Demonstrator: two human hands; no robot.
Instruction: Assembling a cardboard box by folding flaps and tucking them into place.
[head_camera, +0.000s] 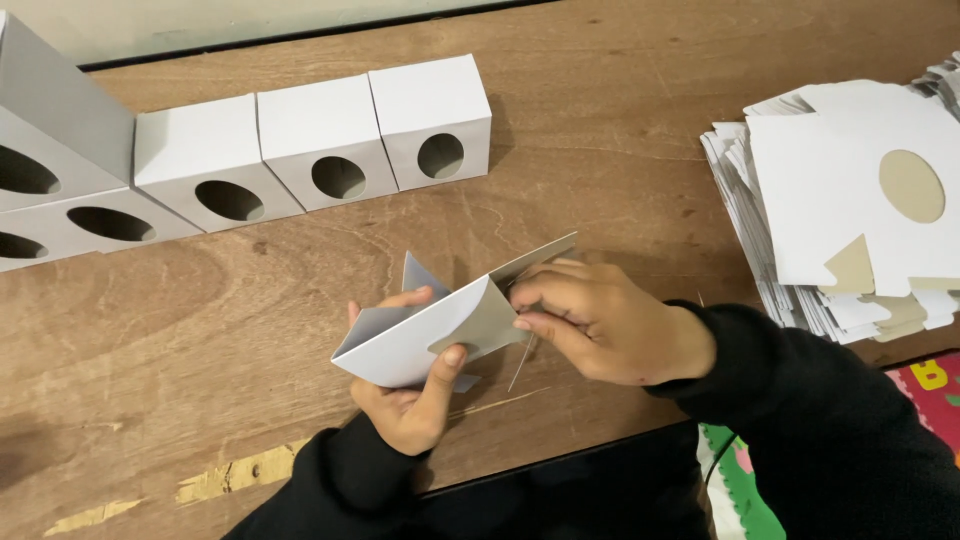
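Pinching a half-folded white cardboard box blank (420, 335) near the wooden table's (600, 130) front edge, left hand (405, 395) fingers grip its lower fold, right hand (600, 320) fingertips its upper flap.

Evenly and fairly brightly lit, with soft light from above and a little behind. Short, soft shadows under the left hand (410, 395) and right hand (600, 320) on the wooden table (620, 130), and a faint one to the right of the row of white boxes (320, 150) in the upper left. No harsh glare, only a mild sheen on the paper stack (850, 200) at the right edge. Sharp focus across the centre; slight softness and stretching toward the far left corner. Black sleeves (820, 420) at the bottom dark and nearly without detail. Colours natural, warm on the wood.
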